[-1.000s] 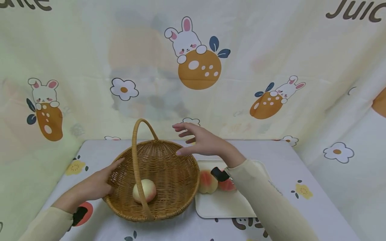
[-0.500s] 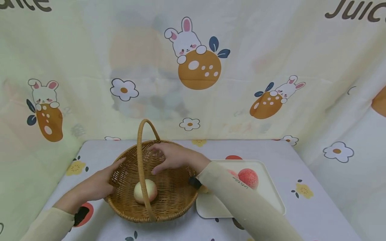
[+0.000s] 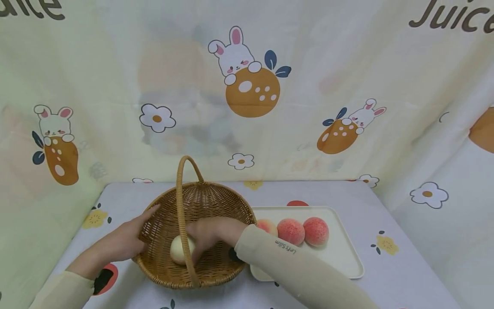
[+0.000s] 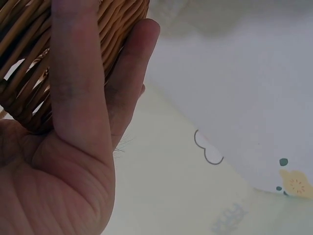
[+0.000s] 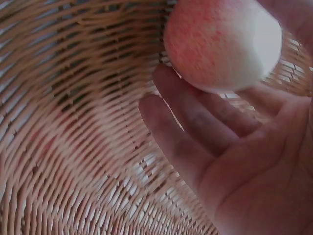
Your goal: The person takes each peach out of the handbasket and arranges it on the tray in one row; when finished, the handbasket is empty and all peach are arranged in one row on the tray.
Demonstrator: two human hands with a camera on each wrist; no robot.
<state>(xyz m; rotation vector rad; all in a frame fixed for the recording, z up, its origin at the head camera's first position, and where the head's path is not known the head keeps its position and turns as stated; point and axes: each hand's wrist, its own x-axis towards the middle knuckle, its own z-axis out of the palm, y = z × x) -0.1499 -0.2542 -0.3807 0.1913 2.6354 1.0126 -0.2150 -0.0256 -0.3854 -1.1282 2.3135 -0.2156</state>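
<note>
A brown wicker basket [image 3: 221,201] with a tall arched handle [image 3: 180,201] stands on the left of the table, its opening tilted toward me. My left hand [image 3: 119,240] grips its left side, the fingers lying along the outer weave [image 4: 122,29] in the left wrist view. Inside the basket is a pale, pink-flushed peach [image 3: 176,251], partly behind the handle. My right hand [image 3: 208,234] reaches in under the handle and holds this peach [image 5: 215,44] between thumb and fingers, the outer two fingers standing away from it.
A white tray [image 3: 343,257] sits to the right of the basket with three pink peaches [image 3: 291,231] along its back half, the leftmost partly hidden by the right sleeve [image 3: 301,266]. A printed cloth wall [image 3: 301,167] rises behind the table.
My right hand has come from above the basket's right side, moved left and down into it and closed around the peach. The left hand stays on the basket. The view has shifted slightly.
</note>
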